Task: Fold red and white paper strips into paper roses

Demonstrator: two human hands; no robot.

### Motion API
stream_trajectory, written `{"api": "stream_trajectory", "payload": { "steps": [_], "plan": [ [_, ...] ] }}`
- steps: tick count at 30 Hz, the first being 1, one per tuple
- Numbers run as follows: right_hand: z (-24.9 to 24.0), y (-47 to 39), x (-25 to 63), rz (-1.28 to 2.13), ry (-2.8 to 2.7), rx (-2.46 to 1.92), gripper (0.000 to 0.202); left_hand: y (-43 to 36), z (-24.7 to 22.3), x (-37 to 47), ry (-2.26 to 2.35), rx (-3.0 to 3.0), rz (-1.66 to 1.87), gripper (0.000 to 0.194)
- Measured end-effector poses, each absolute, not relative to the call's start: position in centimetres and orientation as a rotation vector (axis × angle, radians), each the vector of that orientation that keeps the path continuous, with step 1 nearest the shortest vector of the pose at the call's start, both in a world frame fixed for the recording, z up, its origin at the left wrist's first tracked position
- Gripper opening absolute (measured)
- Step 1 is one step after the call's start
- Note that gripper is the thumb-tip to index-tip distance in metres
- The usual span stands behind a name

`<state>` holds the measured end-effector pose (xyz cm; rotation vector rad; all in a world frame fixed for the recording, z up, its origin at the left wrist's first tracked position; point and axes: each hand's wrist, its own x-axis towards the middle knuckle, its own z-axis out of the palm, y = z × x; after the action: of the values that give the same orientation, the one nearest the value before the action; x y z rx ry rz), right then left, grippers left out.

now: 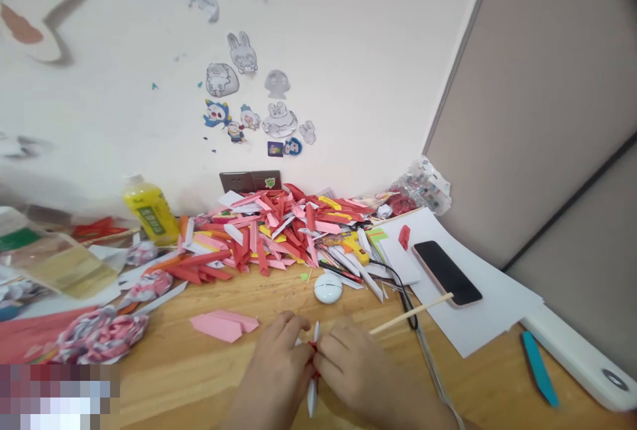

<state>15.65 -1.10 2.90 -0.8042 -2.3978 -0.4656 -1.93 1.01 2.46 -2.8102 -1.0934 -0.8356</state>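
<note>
1. Your left hand (283, 354) has its fingers curled, thumb and fingertips pinching the red-and-white folded paper (312, 395) from its left side.
2. Your right hand (348, 356) is also curled, its fingertips pinching the same piece from the right, so your two hands meet over its red middle.
3. That piece is just above the table (199, 383) or on it; you cannot tell which from here. Its long axis runs away from you, nearly straight ahead, with one slim white tip pointing forward between your hands and the other back toward you.
4. Beside your right hand a wooden stick (411, 315) slants forward and right, its far tip overlapping the phone (446, 272). Whether you grip its near end is hidden.
5. Left of your left hand, pink folded papers (223, 326) lie with their long axis crosswise.
6. Ahead of you are a white dome (328, 288), then the yellow glue gun (357, 248) and a heap of folded strips (263, 231) pointing every way.
7. Farther left, the yellow bottle (152, 211) carries a green label with characters too blurred for you to read.
</note>
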Motion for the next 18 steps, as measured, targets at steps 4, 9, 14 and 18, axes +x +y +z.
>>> {"api": "stream_trajectory", "payload": {
  "steps": [4,9,14,18],
  "plan": [
    [2.4,-0.9,15.6,-0.459,-2.397,-0.812,0.037,1.3,2.8,-1.8,-1.057,-2.807,-0.749,0.017],
    [2.7,-0.8,15.5,-0.374,-2.384,-0.909,0.022,1.8,3.4,-1.6,-1.014,-2.804,-0.65,0.016],
    [2.5,-0.4,16.1,-0.344,-2.407,-1.059,0.009,1.8,3.8,-1.0,-1.104,-2.76,-0.506,0.014],
    [2.2,-0.2,16.3,-0.381,-2.434,-1.028,0.011,1.7,3.7,-1.1,-1.07,-2.745,-0.462,0.015]
  ]
}}
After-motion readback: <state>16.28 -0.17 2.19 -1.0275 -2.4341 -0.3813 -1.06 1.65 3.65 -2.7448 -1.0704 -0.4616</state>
